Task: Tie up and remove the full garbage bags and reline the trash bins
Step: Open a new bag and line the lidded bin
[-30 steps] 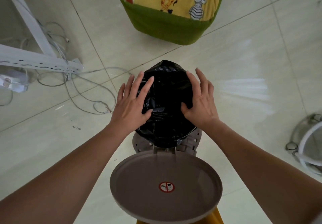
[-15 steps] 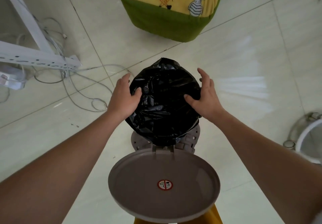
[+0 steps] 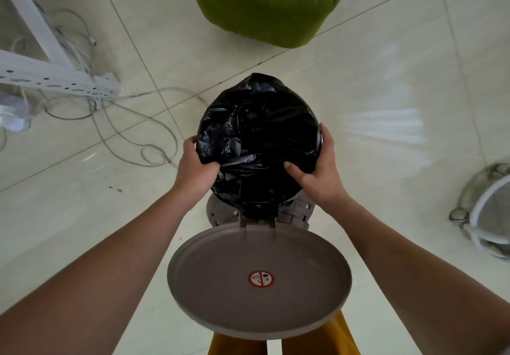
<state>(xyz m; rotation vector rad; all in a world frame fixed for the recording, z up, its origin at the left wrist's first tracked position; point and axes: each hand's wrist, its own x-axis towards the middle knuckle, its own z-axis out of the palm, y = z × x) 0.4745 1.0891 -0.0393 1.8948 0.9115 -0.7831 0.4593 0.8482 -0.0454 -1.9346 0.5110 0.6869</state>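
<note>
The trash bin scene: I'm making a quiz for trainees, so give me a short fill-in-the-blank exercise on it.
1. The bag stretched over the bin is ____ in colour.
2. The bin's lid stands ____.
3. The left hand and right hand grip the bag at opposite ____ of the rim.
4. The sticker sits on the ____.

Missing words: black; open; sides; lid

Bag (image 3: 259, 145) in bin (image 3: 299, 212) — lid (image 3: 259, 280) nearer, cables (image 3: 132, 134) left.
</note>
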